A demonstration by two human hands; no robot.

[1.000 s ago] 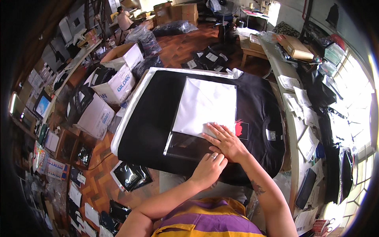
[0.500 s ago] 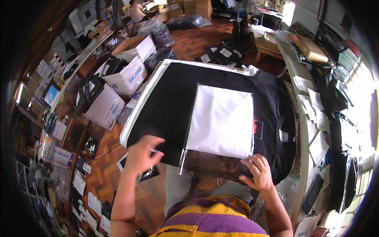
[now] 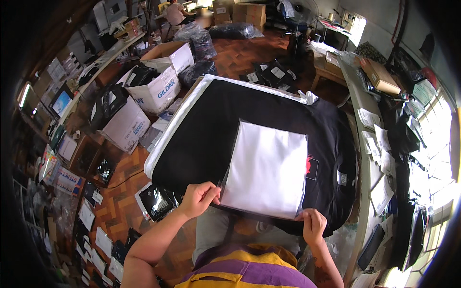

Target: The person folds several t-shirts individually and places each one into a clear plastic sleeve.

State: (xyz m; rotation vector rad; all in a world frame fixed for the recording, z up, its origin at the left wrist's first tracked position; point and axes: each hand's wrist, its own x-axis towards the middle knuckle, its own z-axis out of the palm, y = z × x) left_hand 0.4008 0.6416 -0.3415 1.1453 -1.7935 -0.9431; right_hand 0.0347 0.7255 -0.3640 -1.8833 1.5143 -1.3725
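Observation:
A black T-shirt (image 3: 206, 139) is spread over a white-edged work board, its neckline toward the right, with a small red print (image 3: 311, 165) showing beside the bag. On top of it lies a clear plastic bag (image 3: 264, 168) with a flat, smooth white piece inside. My left hand (image 3: 200, 198) pinches the bag's near left corner, fingers closed. At the near right corner, my right hand (image 3: 313, 224) grips the bag's edge between thumb and fingers. Both corners are at the board's near edge, over my lap.
Opened cardboard boxes (image 3: 157, 91) filled with black packages stand at the far left. A long side table (image 3: 357, 96) with papers and a brown carton (image 3: 379, 77) runs along the right. Black packages (image 3: 276, 72) lie on the floor beyond the board. Another person (image 3: 176, 13) sits far back.
The bag has slid toward me. My left hand, which was in the air off the bag, has come right and taken its near left corner; my right hand has drawn nearer with the other corner.

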